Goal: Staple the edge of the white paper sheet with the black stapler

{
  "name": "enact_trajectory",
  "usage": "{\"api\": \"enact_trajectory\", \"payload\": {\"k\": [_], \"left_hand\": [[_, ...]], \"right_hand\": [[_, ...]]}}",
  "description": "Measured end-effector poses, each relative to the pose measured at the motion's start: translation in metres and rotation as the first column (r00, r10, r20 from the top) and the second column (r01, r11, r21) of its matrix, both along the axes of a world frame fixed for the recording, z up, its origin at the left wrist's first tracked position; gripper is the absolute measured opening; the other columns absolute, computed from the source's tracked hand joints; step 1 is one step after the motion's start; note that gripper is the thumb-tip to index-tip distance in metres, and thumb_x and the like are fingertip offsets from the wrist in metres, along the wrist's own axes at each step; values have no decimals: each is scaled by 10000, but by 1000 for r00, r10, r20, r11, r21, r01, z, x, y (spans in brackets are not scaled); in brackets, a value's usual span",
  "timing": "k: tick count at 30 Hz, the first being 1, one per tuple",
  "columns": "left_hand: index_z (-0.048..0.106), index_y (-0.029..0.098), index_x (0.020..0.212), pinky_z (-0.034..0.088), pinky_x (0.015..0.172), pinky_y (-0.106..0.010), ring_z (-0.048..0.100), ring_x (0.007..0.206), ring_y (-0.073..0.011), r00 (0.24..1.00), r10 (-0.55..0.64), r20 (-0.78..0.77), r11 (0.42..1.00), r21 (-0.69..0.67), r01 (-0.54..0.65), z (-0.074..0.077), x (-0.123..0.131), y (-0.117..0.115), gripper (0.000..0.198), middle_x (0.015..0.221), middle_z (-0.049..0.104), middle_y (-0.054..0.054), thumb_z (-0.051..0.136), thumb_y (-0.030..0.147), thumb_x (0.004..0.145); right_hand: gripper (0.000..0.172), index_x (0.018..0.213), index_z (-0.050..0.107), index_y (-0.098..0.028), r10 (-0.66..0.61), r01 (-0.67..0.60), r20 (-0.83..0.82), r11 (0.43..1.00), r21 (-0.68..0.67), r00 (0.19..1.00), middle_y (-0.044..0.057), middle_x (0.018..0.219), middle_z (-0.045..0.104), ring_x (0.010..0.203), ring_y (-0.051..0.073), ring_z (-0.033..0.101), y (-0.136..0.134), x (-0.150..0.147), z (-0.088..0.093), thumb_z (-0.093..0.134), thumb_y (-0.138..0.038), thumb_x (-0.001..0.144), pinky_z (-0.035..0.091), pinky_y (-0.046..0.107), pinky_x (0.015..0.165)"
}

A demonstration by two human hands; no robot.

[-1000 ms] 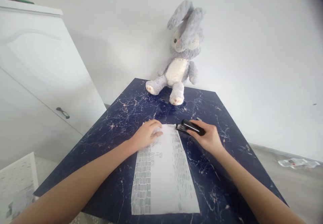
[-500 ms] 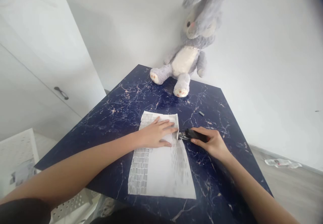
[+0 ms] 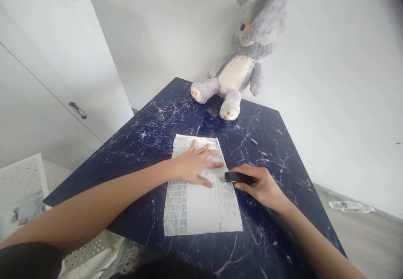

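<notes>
Printed paper sheets (image 3: 201,212) lie on the dark blue marbled table (image 3: 132,153), long side towards me. My left hand (image 3: 198,165) rests flat on their upper half with fingers spread. Beside the right edge, my right hand (image 3: 260,184) grips a black stapler (image 3: 241,178). The stapler's front end overlaps the paper's right edge, close to my left fingertips. Whether its jaws are pressed together is hard to make out. A small dark strip (image 3: 253,142), perhaps staples, lies on the table beyond my right hand.
A grey plush rabbit (image 3: 236,73) sits at the table's far edge against the wall. To the left stand a white cabinet (image 3: 40,73) and a white perforated basket (image 3: 23,178). Clear packaging (image 3: 351,206) lies on the floor at right.
The paper's right edge, raised before, now lies flatter. The stapler has moved slightly down and onto the edge. My left hand stays on the paper with its fingers spread wider.
</notes>
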State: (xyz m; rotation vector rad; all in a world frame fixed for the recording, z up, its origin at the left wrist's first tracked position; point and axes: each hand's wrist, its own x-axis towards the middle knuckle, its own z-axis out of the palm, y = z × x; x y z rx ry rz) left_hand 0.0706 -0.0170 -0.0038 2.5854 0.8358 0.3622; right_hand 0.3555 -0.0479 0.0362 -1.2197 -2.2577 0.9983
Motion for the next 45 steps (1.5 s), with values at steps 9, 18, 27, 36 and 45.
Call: {"api": "enact_trajectory", "payload": {"k": [9,18,27,36,45], "left_hand": [[355,419,1533,-149,1145,-667,-14,1538,-390,990,-43,-132,996,-85,32,10,-14,10,737,1684,112,14,508,716,876],[354,405,1532,-136,1127,-698,26,1539,-384,994,-37,-104,998,-56,31,5,-30,27,705,1670,177,0,531,664,901],[366,373,1535,-134,1184,-612,92,1547,-307,989,-133,-68,987,-98,126,12,-21,9,629,1650,252,-2,449,622,963],[348,370,1546,-58,1212,-592,96,1545,-323,988,-140,-68,986,-99,133,19,-23,9,709,1651,247,-9,481,677,920],[366,350,1537,-109,1168,-657,173,1529,-336,985,-161,-67,983,-99,154,24,-22,6,684,1632,301,-45,540,605,926]], "right_hand": [[248,1118,745,-253,50,-52,-20,996,-79,999,53,999,731,838,189,652,-25,-22,3,714,-299,877,490,307,693],[195,1040,754,-233,168,-167,-2,978,-123,986,53,971,731,889,206,647,-44,-28,17,727,-240,847,520,345,790],[188,1050,737,-247,31,-27,54,997,-69,998,34,970,711,820,176,628,-45,-23,17,662,-223,880,507,306,724],[395,1124,692,-223,116,-115,4,991,-61,993,71,1060,688,920,221,636,-43,-25,25,696,-521,866,515,318,784],[421,972,668,-216,-100,51,126,939,341,987,89,962,706,938,228,652,-36,-62,1,295,-394,1052,525,345,855]]}}
